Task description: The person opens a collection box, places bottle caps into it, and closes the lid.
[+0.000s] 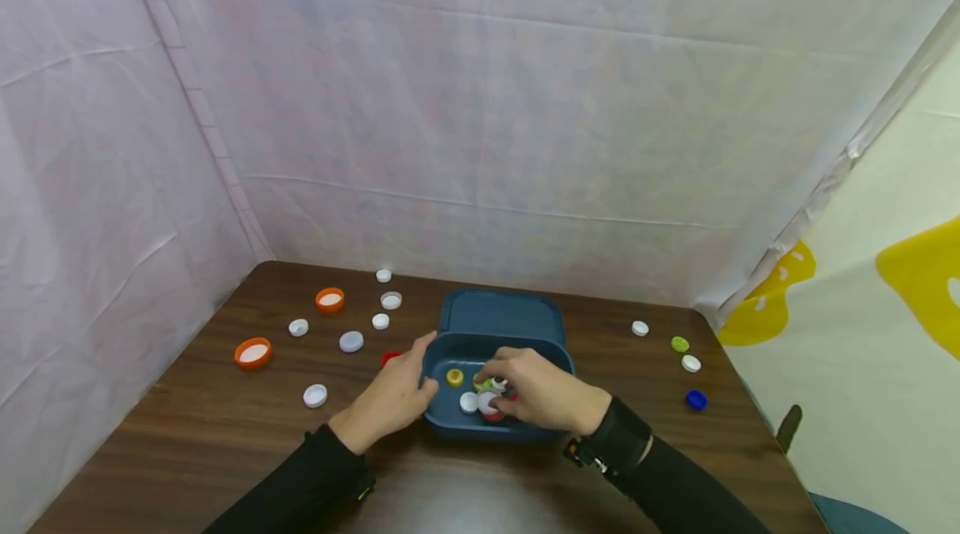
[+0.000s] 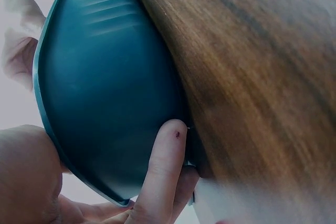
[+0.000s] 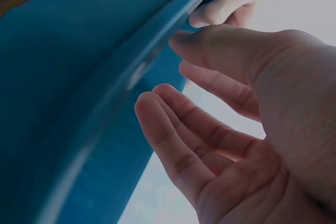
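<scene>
My left hand (image 1: 397, 392) grips the left side of a dark blue lidded box (image 1: 495, 430). Its thumb lies at the rim, and in the left wrist view the fingers (image 2: 165, 169) press the outer wall low by the table. Inside the box, my right hand (image 1: 536, 388) reaches down over a small heap of bottle caps. Its thumb and fingertips are right at a white cap (image 1: 488, 402) and a green cap, partly hidden by the hand. In the right wrist view the fingers are loosely bent, apart from the thumb. A yellow cap (image 1: 454, 377) and another white cap (image 1: 468, 402) lie beside the heap.
The box lid (image 1: 502, 313) leans open behind it. On the brown table (image 1: 465, 488), white caps and two orange caps (image 1: 253, 353) lie to the left. A red cap (image 1: 391, 357) is beside my left hand. White, green and blue caps (image 1: 696, 400) lie at right.
</scene>
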A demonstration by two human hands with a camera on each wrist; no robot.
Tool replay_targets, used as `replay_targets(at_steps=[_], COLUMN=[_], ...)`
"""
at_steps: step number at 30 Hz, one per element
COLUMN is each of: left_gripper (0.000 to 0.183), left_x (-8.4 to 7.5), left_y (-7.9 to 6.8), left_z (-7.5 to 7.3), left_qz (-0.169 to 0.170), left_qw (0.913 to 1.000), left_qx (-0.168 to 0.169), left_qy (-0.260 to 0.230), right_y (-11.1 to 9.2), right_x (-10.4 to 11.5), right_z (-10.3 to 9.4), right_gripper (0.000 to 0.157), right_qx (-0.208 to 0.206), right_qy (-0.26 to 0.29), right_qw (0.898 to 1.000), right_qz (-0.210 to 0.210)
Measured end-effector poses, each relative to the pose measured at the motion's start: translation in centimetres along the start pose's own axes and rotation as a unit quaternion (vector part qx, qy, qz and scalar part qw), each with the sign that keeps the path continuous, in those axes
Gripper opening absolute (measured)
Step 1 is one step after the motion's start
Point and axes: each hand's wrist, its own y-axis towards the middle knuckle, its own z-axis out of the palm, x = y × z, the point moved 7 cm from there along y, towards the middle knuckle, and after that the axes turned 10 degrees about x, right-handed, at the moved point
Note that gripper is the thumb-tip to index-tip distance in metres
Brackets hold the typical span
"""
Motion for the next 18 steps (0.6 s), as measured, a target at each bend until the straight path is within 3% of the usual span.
replay_targets(at_steps=[18], left_gripper=[0.078], left_x=[0.0], left_y=[0.0], left_z=[0.0], left_qz=[-0.015], left_qw=[0.9998], left_qx=[-0.007], left_qy=[0.011], right_y=[-1.9], right_x=[-2.6], right_z=[-2.2], right_gripper=[0.027], right_qx=[-0.083], right_qy=[-0.005], right_qw=[0.996], right_qz=[0.035])
